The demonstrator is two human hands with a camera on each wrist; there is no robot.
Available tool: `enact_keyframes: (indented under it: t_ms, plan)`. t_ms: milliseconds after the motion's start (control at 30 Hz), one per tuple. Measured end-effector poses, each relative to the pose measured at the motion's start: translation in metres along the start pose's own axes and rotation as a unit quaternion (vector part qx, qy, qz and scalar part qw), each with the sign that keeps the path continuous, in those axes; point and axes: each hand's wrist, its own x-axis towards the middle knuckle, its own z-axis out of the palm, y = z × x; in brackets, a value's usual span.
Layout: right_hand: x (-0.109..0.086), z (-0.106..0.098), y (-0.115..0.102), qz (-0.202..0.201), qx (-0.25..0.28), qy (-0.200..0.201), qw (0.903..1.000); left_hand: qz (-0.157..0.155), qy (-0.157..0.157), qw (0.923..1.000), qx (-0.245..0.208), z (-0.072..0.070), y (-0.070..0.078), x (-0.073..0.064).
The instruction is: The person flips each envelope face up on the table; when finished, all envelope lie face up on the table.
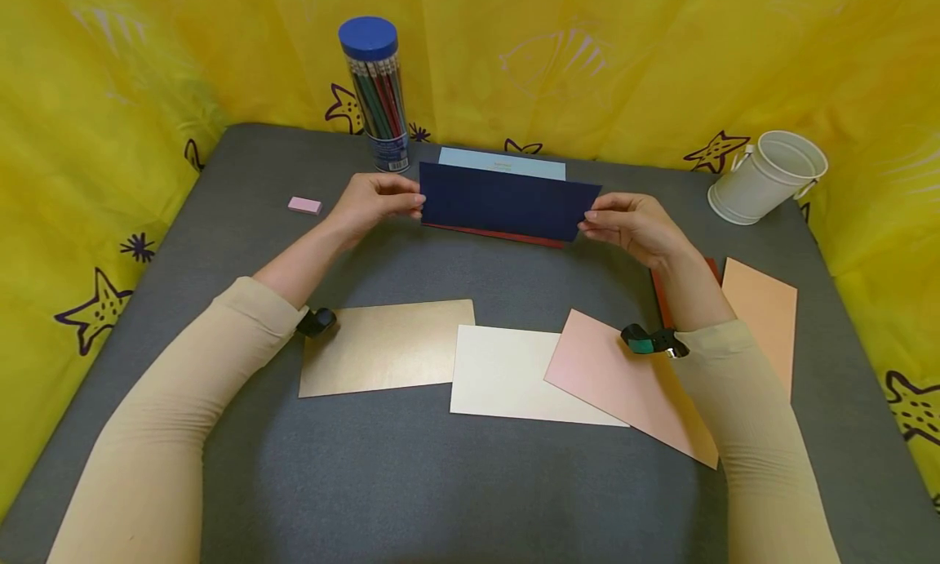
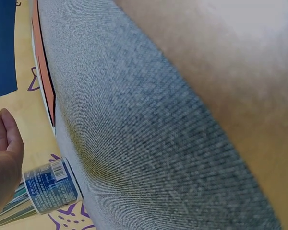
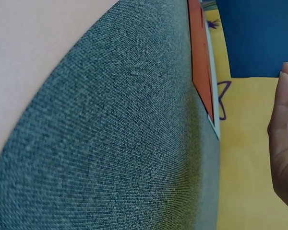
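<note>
Between both hands a long, stiff dark blue card (image 1: 507, 198) is raised above the table, its broad face towards me. My left hand (image 1: 376, 201) pinches its left edge with thumb and fingers. At the lower right corner, my right hand (image 1: 633, 224) pinches the other end. Just behind and below it lie a light blue card (image 1: 503, 161) with small gold print and a red card (image 1: 507, 236), both mostly hidden. In the left wrist view the dark blue card (image 2: 2, 48) meets the left fingertips; the right wrist view shows the right fingers (image 3: 282, 103) at its other end.
Nearer me lie a gold card (image 1: 389, 348), a cream card (image 1: 507, 376) and a pink card (image 1: 624, 376) overlapping it. By the right arm are an orange card (image 1: 764, 311) and a red one (image 1: 662, 299). A pencil tub (image 1: 378, 99), pink eraser (image 1: 304, 206) and white bucket (image 1: 764, 176) stand around.
</note>
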Motion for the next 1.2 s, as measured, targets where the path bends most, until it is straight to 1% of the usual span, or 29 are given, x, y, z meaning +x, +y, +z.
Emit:
enact_keyframes:
  t_ms: [167,267,400,433,533,633,867,933,1067,1200]
  plan:
    - [0.000,0.000,0.000,-0.011,0.020,-0.002,0.9997,0.003,-0.003,0.9999,-0.014,0.001,-0.001,0.000]
    - [0.000,0.001,0.000,-0.010,0.018,0.011,0.9997,-0.001,0.007,0.9999,0.012,0.001,-0.001,0.001]
    - [0.001,0.005,0.001,-0.006,-0.034,0.056,0.9978,-0.019,0.021,0.9975,0.064,0.003,-0.001,0.002]
    - [0.002,0.006,0.001,-0.003,-0.050,0.069,0.9963,-0.023,0.021,0.9972,0.068,0.003,-0.001,0.002]
    - [0.003,0.009,0.003,0.008,-0.087,0.102,0.9909,-0.030,0.022,0.9975,0.059,0.003,-0.002,0.002]
    - [0.005,0.011,0.005,0.015,-0.105,0.119,0.9872,-0.031,0.020,0.9984,0.044,0.003,-0.004,0.002]
    - [0.006,0.014,0.009,0.019,-0.118,0.125,0.9850,-0.036,0.023,0.9975,0.057,0.005,-0.007,0.004]
    - [0.007,0.015,0.011,0.028,-0.126,0.131,0.9829,-0.043,0.025,0.9968,0.062,0.006,-0.009,0.005]
    - [0.009,0.018,0.014,0.047,-0.146,0.134,0.9790,-0.068,0.032,0.9930,0.091,0.007,-0.011,0.006]
    - [0.011,0.018,0.017,0.055,-0.153,0.143,0.9762,-0.078,0.037,0.9899,0.112,0.009,-0.012,0.007]
